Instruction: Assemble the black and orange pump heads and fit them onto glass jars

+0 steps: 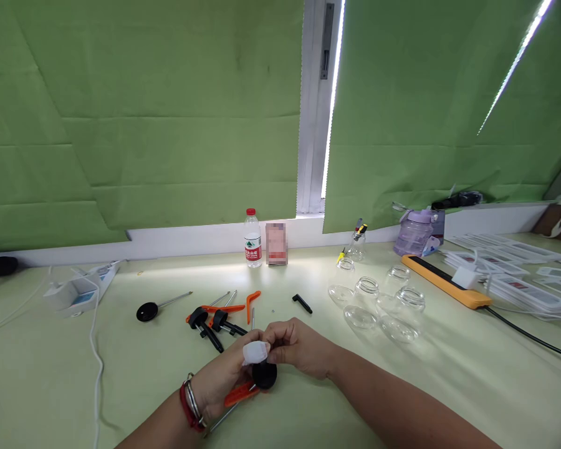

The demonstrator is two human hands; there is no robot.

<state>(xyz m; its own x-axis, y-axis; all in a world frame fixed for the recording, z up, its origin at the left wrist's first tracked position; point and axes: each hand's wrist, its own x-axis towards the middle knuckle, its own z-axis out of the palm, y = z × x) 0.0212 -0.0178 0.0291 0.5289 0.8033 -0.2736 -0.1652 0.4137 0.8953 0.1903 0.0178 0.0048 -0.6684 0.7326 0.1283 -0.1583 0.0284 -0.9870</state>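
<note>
**Black cap in hand, glass jars standing bare**

Across the pale green table [336, 415], work looks partway along, by my reading. To my right, the clear glass jars [367, 287] stand with no caps that I can see on their necks. Nearest me, my left hand [222, 377] curls around a black cap [264, 376], an orange handle [239, 395] showing beneath it. My right hand [302, 349] bends in beside it, fingers gathered close to the white wrap [256, 353] by my left thumb; whether they pinch anything, I cannot tell. Beyond, two black-capped pieces [199, 317] seem to have black handles joined on, while a black cap on a rod [147, 312] lies alone without one. A loose orange handle [250, 304] and a loose black handle [302, 304] sit unattached. Hidden: most of my left fingers and any join inside my grip. The bunched parts overlap too much to count.
</note>
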